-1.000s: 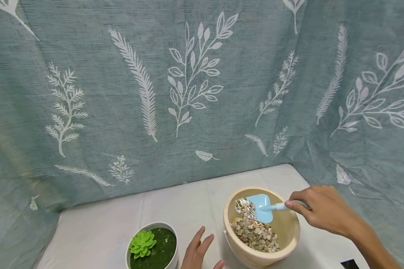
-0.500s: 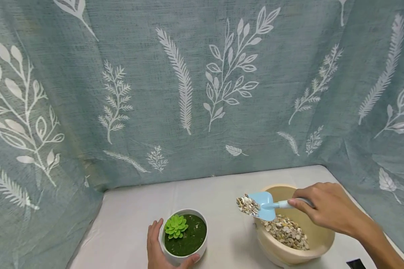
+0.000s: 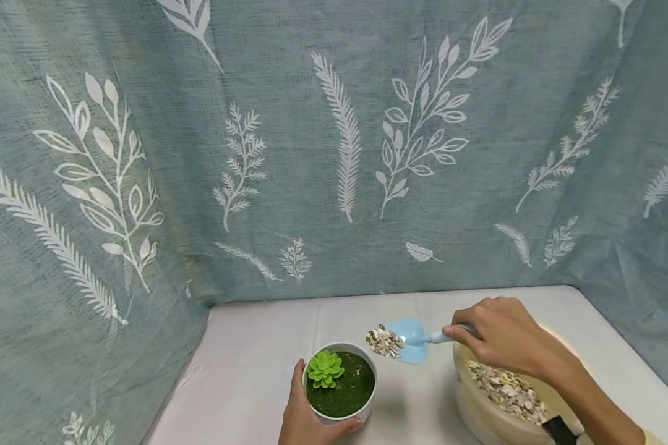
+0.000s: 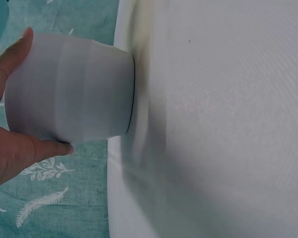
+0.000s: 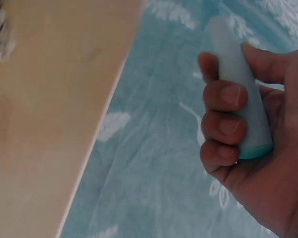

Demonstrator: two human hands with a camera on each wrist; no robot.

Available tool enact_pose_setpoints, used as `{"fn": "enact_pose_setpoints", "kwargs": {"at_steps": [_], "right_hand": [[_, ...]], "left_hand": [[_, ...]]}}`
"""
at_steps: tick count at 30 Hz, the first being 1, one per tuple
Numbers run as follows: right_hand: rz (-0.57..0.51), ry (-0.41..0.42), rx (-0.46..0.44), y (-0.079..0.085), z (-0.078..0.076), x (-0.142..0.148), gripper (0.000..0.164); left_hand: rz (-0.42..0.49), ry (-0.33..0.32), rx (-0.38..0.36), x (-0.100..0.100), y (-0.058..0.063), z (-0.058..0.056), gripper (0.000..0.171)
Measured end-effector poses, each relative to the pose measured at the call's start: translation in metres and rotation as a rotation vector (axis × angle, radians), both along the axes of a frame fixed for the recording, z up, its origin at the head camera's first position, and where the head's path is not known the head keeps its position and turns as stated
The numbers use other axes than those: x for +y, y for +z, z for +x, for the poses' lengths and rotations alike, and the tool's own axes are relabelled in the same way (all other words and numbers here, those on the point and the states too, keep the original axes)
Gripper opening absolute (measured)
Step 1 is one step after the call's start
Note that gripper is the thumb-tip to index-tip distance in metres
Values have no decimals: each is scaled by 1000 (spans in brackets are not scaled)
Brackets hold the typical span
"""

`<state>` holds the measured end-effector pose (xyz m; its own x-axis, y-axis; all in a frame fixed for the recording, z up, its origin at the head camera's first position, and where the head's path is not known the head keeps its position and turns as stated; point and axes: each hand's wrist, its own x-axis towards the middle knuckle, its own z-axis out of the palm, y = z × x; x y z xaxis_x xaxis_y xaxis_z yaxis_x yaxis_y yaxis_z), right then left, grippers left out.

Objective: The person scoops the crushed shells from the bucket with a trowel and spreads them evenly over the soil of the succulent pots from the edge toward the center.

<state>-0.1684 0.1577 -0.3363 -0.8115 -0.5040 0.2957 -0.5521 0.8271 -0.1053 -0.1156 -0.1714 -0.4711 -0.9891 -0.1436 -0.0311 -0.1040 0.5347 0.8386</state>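
My left hand (image 3: 306, 415) grips a small white plant pot (image 3: 371, 402) by its side, thumb at the front and fingers round the left. A bright green succulent (image 3: 325, 369) sits in the dark green filling (image 3: 356, 389) of the pot. In the left wrist view, the smooth pot (image 4: 84, 89) stands between thumb and fingers. My right hand (image 3: 503, 334) holds a light blue hand trowel (image 3: 414, 347) by its handle, fingers curled round it in the right wrist view. Pale gravel (image 3: 384, 342) is heaped on the trowel's blade, just right of the pot and apart from it.
A cream bucket (image 3: 470, 405) partly filled with mixed gravel (image 3: 506, 392) stands at the right, under my right forearm. White cloth covers the table (image 3: 256, 364). A grey-green leaf-print curtain (image 3: 289, 185) hangs behind and at both sides.
My left hand has moved to the pot and taken hold of it. The loaded trowel has left the bucket and moved left toward the pot. The head view has turned left.
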Motion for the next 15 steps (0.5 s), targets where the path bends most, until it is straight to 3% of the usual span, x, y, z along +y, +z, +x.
{"fn": "enact_pose_setpoints", "kwargs": {"at_steps": [5,15], "right_hand": [[43,53,-22,-2,-15,-23,25],[131,123,34,-14,-33,-58,43]], "left_hand": [[1,-25,18,-3,1,4,135],[13,-70,21,-7,3,10,134]]}}
